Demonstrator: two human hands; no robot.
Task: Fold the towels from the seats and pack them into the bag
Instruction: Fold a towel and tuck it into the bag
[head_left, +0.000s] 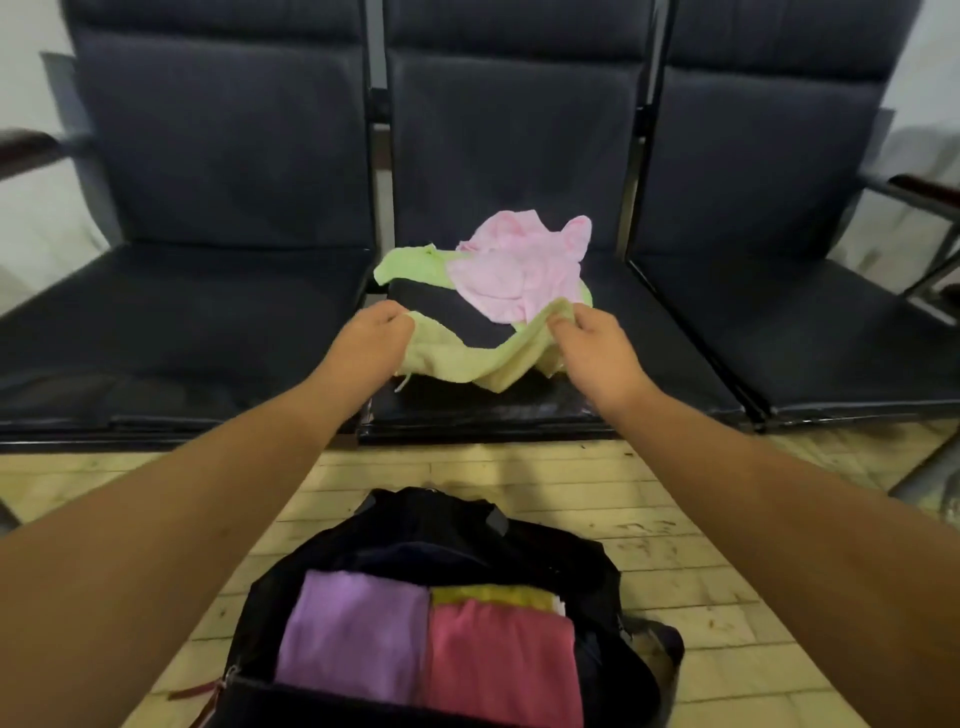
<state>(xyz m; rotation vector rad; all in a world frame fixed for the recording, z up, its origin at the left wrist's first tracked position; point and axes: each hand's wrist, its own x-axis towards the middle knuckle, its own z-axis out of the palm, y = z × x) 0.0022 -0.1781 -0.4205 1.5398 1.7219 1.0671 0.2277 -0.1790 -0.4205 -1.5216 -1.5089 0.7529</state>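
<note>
Green towel (457, 358), pinched between both hands

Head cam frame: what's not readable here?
All head view.
Green towel: far part covered by the pink towel.
Left hand and right hand: both grip the green towel, fingertips hidden behind their own knuckles.
Yellow towel: mostly under the red towel.
Bag: near end cut off by the bottom edge.

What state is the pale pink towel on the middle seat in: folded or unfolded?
Unfolded: the pale pink cloth towel lies crumpled in a loose heap on the middle dark padded seat, overlapping the light green towel.
</note>
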